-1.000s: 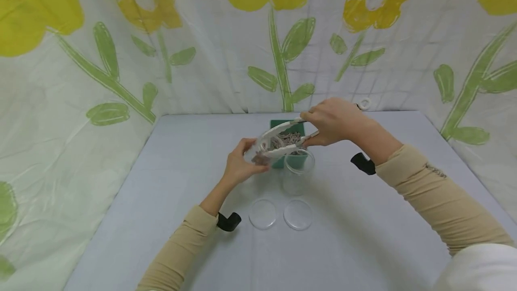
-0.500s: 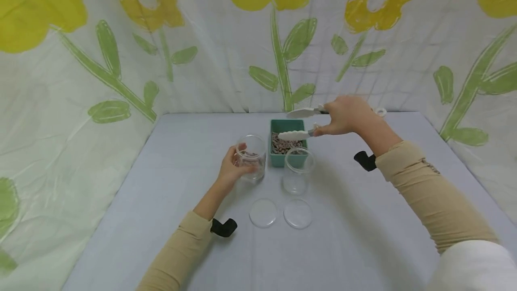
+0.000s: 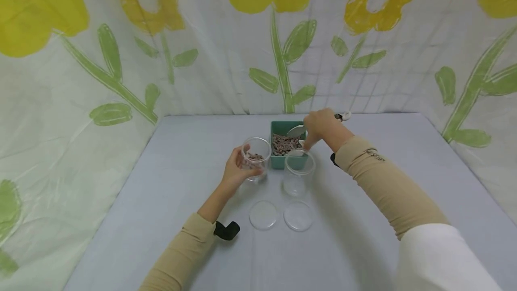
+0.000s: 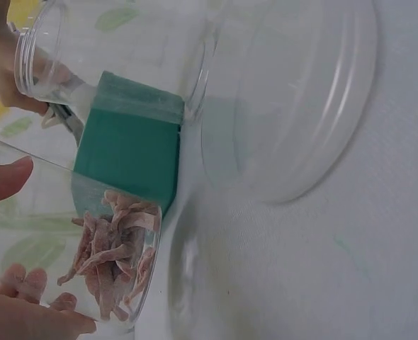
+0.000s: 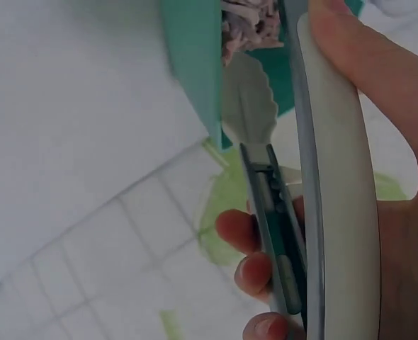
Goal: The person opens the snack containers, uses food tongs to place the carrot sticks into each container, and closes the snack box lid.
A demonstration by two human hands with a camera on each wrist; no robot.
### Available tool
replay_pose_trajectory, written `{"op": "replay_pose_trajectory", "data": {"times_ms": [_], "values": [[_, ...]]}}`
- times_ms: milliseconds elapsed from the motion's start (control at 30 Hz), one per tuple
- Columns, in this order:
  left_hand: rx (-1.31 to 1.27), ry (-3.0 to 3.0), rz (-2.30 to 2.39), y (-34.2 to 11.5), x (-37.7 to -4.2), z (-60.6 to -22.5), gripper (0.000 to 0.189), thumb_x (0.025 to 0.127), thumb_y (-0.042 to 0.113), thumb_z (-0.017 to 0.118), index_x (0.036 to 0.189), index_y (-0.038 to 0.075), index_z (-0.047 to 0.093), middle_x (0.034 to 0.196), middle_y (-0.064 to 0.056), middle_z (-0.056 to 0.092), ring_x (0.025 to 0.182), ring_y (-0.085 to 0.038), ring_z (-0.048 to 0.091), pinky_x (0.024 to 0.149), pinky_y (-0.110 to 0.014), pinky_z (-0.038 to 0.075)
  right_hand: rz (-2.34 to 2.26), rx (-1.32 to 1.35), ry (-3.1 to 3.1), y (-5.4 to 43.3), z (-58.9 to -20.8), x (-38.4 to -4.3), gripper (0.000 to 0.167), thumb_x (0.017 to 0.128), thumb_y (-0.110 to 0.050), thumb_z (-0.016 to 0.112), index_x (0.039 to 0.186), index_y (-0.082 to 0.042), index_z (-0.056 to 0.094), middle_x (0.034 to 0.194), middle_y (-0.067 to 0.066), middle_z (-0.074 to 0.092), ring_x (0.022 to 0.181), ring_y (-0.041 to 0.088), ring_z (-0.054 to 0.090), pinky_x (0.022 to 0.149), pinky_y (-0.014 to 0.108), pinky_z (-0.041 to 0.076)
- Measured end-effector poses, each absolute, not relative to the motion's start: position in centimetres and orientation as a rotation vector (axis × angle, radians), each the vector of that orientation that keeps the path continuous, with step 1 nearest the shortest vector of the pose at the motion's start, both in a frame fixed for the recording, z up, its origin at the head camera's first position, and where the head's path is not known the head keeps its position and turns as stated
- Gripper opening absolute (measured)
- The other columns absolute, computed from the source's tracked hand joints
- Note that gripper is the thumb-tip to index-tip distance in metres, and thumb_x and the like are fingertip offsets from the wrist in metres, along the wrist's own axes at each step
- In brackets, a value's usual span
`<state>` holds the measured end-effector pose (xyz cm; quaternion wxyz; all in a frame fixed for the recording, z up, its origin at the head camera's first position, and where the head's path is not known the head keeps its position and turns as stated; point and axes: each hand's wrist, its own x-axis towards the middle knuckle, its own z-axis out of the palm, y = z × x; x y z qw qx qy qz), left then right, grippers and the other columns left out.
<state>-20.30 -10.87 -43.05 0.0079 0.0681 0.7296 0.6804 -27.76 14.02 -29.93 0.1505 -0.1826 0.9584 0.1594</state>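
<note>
One hand [image 3: 321, 125] curls round tongs [image 5: 345, 184], another [image 3: 235, 169] a jar [image 3: 258, 158].

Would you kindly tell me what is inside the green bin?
The green bin holds a heap of pinkish-brown strips, with the white-tipped tongs partly inside. The right hand hides some of the bin's right side, and whatever lies beneath the strips is covered.

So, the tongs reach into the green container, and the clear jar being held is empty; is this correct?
Not empty: in the left wrist view, the held clear jar contains brownish strips at its bottom. The tongs reach into the green container.
</note>
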Motion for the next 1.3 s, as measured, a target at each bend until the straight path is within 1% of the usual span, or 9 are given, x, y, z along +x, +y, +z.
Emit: {"op": "replay_pose_trajectory", "data": {"times_ms": [200, 300, 500, 700, 833, 967, 1100, 1233, 1300], "values": [[0.164, 2.277, 2.140, -11.0, -20.4, -43.2, 0.075, 0.073, -0.012, 0.076, 0.138, 0.000, 0.041, 0.149, -0.017, 0.040, 0.142, -0.029, 0.028, 0.117, -0.041, 0.019, 0.455, -0.551, 2.758, 14.0, -30.8, -28.4, 0.073, 0.075, -0.061, 0.070, 0.118, -0.003, 0.063, 0.112, 0.014, 0.064, 0.102, 0.035, 0.062, 0.082, 0.050, 0.052], [0.135, 2.273, 2.143, -11.0, -20.5, -43.0, 0.075, 0.073, -0.011, 0.077, 0.139, 0.004, 0.042, 0.150, -0.013, 0.041, 0.143, -0.027, 0.027, 0.117, -0.040, 0.019, 0.402, -0.580, 2.773, 14.5, -31.6, -28.7, 0.074, 0.077, -0.062, 0.068, 0.119, -0.002, 0.063, 0.109, 0.015, 0.065, 0.098, 0.033, 0.063, 0.078, 0.048, 0.054], [0.141, 2.265, 2.151, -10.7, -20.5, -42.6, 0.075, 0.072, -0.012, 0.077, 0.137, 0.002, 0.043, 0.149, -0.014, 0.041, 0.143, -0.028, 0.028, 0.117, -0.039, 0.019, 0.317, -0.599, 2.823, 15.1, -32.7, -29.2, 0.064, 0.081, -0.062, 0.066, 0.104, -0.002, 0.067, 0.084, 0.011, 0.064, 0.079, 0.028, 0.063, 0.069, 0.043, 0.054], [0.117, 2.292, 2.131, -10.7, -20.4, -42.3, 0.075, 0.073, -0.010, 0.078, 0.138, 0.005, 0.044, 0.147, -0.011, 0.044, 0.141, -0.027, 0.032, 0.115, -0.043, 0.024, 0.266, -0.626, 2.858, 14.9, -33.4, -29.3, 0.055, 0.086, -0.056, 0.065, 0.097, -0.002, 0.066, 0.079, 0.010, 0.062, 0.072, 0.027, 0.062, 0.068, 0.043, 0.054], [0.054, 2.329, 2.097, -10.8, -20.2, -42.1, 0.073, 0.074, -0.004, 0.080, 0.137, 0.006, 0.046, 0.143, -0.014, 0.046, 0.134, -0.031, 0.039, 0.110, -0.049, 0.030, 0.261, -0.656, 2.872, 15.1, -33.7, -29.0, 0.048, 0.088, -0.053, 0.065, 0.084, -0.005, 0.065, 0.070, 0.008, 0.059, 0.064, 0.024, 0.059, 0.064, 0.041, 0.053], [-0.029, 2.386, 2.032, -10.6, -20.4, -41.8, 0.071, 0.073, 0.002, 0.081, 0.136, 0.006, 0.048, 0.137, -0.017, 0.048, 0.128, -0.034, 0.042, 0.106, -0.052, 0.035, 0.210, -0.654, 2.882, 16.0, -33.4, -28.6, 0.048, 0.088, -0.053, 0.064, 0.069, -0.009, 0.057, 0.060, 0.004, 0.049, 0.056, 0.019, 0.051, 0.055, 0.035, 0.046], [-0.114, 2.480, 1.942, -10.4, -21.0, -41.5, 0.072, 0.071, 0.004, 0.082, 0.134, 0.004, 0.047, 0.136, -0.016, 0.047, 0.127, -0.031, 0.042, 0.104, -0.048, 0.037, 0.077, -0.624, 2.900, 17.3, -33.0, -28.2, 0.051, 0.089, -0.053, 0.064, 0.063, -0.011, 0.050, 0.057, 0.001, 0.041, 0.054, 0.017, 0.043, 0.053, 0.031, 0.038], [-0.141, 2.562, 1.849, -10.3, -21.9, -40.9, 0.072, 0.069, 0.006, 0.083, 0.132, 0.003, 0.048, 0.136, -0.015, 0.047, 0.127, -0.030, 0.042, 0.104, -0.047, 0.037, -0.034, -0.601, 2.912, 18.5, -32.3, -28.0, 0.050, 0.090, -0.052, 0.063, 0.092, -0.004, 0.072, 0.079, 0.012, 0.065, 0.069, 0.025, 0.059, 0.064, 0.040, 0.049], [-0.134, 2.577, 1.823, -10.2, -22.3, -40.6, 0.072, 0.069, 0.006, 0.083, 0.131, 0.003, 0.048, 0.135, -0.015, 0.047, 0.128, -0.031, 0.041, 0.105, -0.047, 0.037, -0.081, -0.580, 2.913, 19.0, -31.9, -27.9, 0.059, 0.090, -0.054, 0.062, 0.111, 0.000, 0.071, 0.092, 0.018, 0.068, 0.074, 0.027, 0.061, 0.069, 0.042, 0.049]]}}
